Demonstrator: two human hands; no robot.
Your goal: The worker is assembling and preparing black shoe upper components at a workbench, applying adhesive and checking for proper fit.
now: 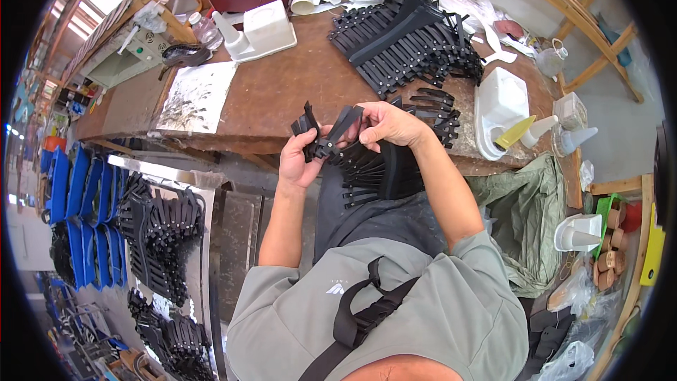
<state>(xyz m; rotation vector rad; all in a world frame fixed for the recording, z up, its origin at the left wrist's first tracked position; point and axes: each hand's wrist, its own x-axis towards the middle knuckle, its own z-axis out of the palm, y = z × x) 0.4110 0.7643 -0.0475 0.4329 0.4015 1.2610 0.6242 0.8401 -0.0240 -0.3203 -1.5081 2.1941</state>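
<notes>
Over my lap, at the near edge of the workbench (296, 85), both hands work on one piece of black straps (344, 123) with small metal studs. My left hand (299, 160) grips its left part between thumb and fingers. My right hand (392, 125) has its fingers closed at the right end of a strap; the fingertips are partly hidden. Below the hands, a bundle of similar black straps (384, 173) lies across my lap. Just right of my right hand, a small group of studded straps (441, 109) rests on the bench edge. Behind it lies a large layered pile of straps (402, 35).
A white dispenser (502, 102) with a yellow-handled tool (515, 132) stands at the right. Another white dispenser (264, 32) sits back left, near a stained paper sheet (197, 97). More straps (159, 233) hang beside blue pieces (77, 190) at left. Green cloth (525, 219) drapes at right.
</notes>
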